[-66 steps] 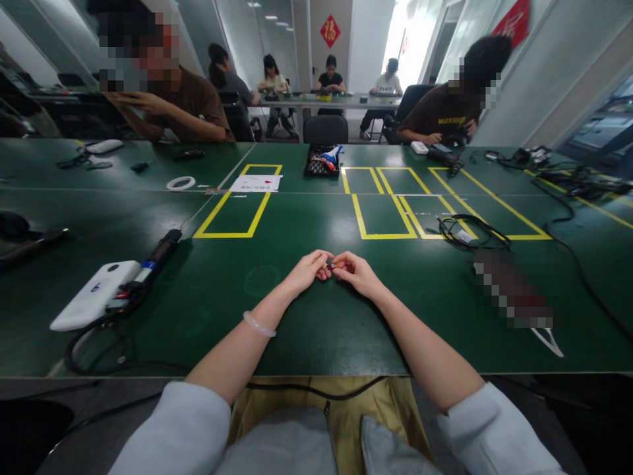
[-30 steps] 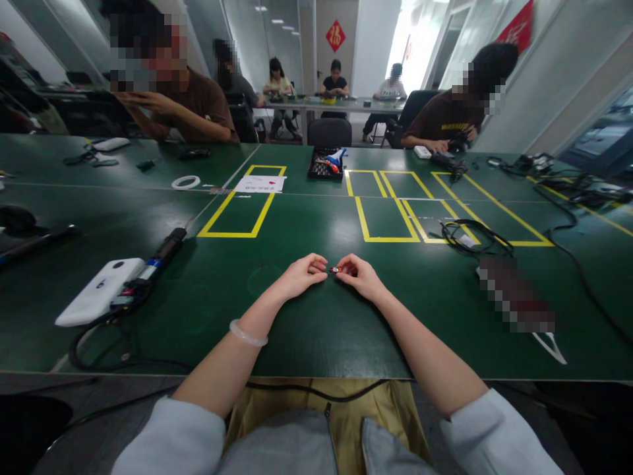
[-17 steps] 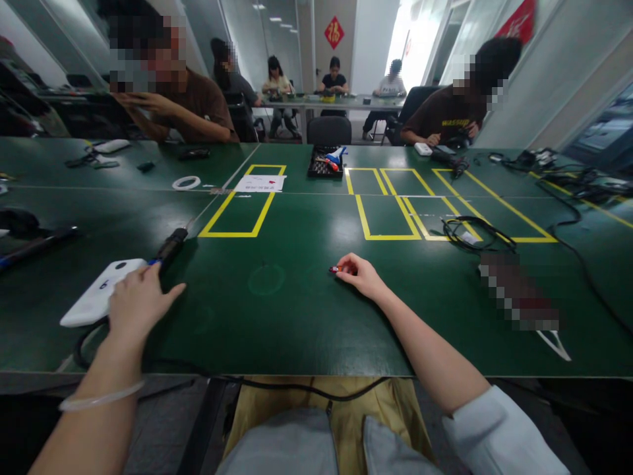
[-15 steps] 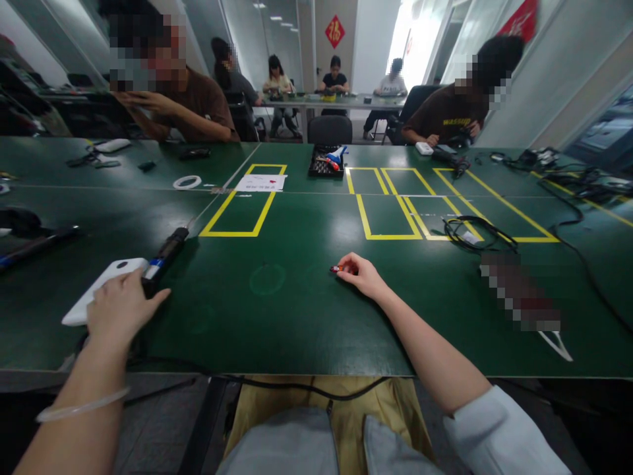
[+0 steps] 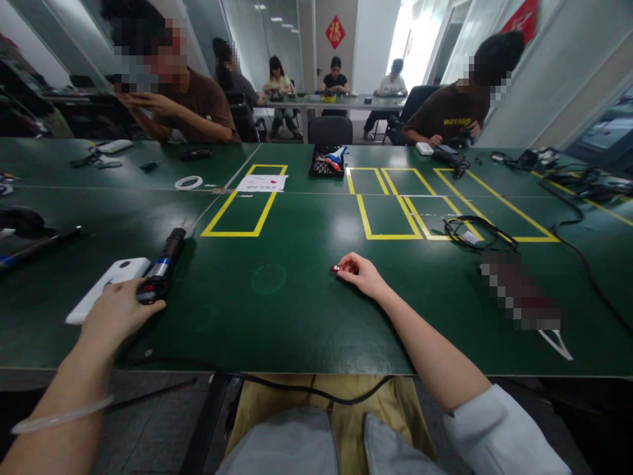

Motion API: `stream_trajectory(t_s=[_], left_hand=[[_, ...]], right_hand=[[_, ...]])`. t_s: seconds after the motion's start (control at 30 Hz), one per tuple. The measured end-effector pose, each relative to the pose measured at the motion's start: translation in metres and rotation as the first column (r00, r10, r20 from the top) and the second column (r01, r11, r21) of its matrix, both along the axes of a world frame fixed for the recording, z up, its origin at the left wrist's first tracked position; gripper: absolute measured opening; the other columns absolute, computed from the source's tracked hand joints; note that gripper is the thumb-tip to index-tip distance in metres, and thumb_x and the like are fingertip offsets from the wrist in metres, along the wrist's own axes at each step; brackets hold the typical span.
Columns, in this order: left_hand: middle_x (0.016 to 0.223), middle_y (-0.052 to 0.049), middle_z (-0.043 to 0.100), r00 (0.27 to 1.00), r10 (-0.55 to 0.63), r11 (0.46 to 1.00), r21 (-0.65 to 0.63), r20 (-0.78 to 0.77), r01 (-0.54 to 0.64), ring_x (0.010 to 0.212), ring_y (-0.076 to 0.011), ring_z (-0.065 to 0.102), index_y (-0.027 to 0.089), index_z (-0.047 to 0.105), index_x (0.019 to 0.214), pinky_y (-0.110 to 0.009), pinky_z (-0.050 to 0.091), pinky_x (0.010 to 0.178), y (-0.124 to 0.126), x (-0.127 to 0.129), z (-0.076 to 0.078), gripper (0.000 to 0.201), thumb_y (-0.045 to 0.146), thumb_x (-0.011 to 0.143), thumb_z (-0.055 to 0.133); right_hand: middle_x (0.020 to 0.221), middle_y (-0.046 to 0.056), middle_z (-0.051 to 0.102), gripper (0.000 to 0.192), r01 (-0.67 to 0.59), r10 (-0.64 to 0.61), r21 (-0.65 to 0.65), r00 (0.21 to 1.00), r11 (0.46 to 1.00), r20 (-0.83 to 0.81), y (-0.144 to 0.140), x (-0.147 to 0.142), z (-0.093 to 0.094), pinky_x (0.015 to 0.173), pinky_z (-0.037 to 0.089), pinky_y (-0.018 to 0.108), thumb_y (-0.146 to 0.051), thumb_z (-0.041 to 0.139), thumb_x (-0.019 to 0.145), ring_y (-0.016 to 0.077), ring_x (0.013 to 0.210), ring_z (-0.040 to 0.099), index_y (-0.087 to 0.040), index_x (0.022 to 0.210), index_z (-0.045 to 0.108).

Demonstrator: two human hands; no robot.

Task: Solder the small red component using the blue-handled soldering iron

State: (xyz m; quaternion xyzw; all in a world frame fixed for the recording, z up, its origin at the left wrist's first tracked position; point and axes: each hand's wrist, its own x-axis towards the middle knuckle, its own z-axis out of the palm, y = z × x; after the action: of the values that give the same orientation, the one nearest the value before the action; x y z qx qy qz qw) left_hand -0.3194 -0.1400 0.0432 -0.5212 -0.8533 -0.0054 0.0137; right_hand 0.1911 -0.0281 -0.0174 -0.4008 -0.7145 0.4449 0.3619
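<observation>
The table under my arms is a smooth green mat with a dull sheen. At nine o'clock my left hand grips a black matt tool beside a glossy white plastic case. My bangle looks glassy and translucent.

- Our left hand grips the rear end of a black soldering iron, beside a white station box.
- Our right hand pinches a small red part on the green table.
- Coiled black cable lies well apart, right.
</observation>
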Motion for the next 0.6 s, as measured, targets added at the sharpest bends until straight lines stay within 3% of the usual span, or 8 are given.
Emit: stream_trajectory(t_s=[0.1, 0.27, 0.47, 0.6], left_hand=[[0.120, -0.021, 0.060, 0.997, -0.029, 0.993, -0.113, -0.066, 0.021, 0.098, -0.0327, 0.060, 0.007, 0.049, 0.127, -0.033, 0.044, 0.074, 0.006, 0.023, 0.001, 0.071, 0.056, 0.075, 0.051], [0.117, -0.019, 0.059, 0.996, -0.044, 0.996, -0.085, -0.078, 0.038, 0.102, -0.0323, 0.058, 0.010, 0.049, 0.121, -0.035, 0.045, 0.079, 0.018, 0.082, 0.001, 0.065, 0.058, 0.077, 0.048], [0.109, -0.017, 0.059, 0.971, -0.240, 0.971, 0.009, 0.000, 0.240, 0.100, -0.0323, 0.057, 0.011, 0.053, 0.113, -0.037, 0.048, 0.079, 0.038, 0.174, 0.003, 0.055, 0.050, 0.074, 0.055], [0.107, -0.014, 0.059, 0.918, -0.392, 0.919, 0.064, 0.060, 0.388, 0.100, -0.0292, 0.057, 0.013, 0.053, 0.111, -0.036, 0.049, 0.079, 0.052, 0.239, 0.001, 0.052, 0.047, 0.073, 0.060]], right_hand=[[0.069, -0.003, 0.055, 0.023, 0.011, -0.011, 0.010, 1.000, 1.000, 0.004, -0.001, -0.001, 0.000, 0.057, 0.037, 0.024, -0.034, 0.066, 0.077, 0.0107, 0.059, 0.047, -0.017, 0.091, 0.058], [0.067, -0.004, 0.054, 0.022, 0.010, -0.010, 0.016, 1.000, 1.000, 0.017, 0.000, -0.002, 0.001, 0.056, 0.035, 0.023, -0.034, 0.066, 0.077, 0.0106, 0.058, 0.046, -0.018, 0.090, 0.058], [0.067, -0.003, 0.054, 0.022, 0.003, -0.003, 0.003, 1.000, 1.000, 0.021, 0.001, -0.001, 0.000, 0.055, 0.036, 0.023, -0.034, 0.067, 0.076, 0.0109, 0.057, 0.046, -0.018, 0.089, 0.058], [0.067, -0.004, 0.053, 0.023, -0.019, 0.019, 0.011, 1.000, 1.000, -0.013, -0.001, 0.000, 0.002, 0.056, 0.037, 0.024, -0.032, 0.066, 0.076, 0.0106, 0.058, 0.046, -0.018, 0.092, 0.057]])
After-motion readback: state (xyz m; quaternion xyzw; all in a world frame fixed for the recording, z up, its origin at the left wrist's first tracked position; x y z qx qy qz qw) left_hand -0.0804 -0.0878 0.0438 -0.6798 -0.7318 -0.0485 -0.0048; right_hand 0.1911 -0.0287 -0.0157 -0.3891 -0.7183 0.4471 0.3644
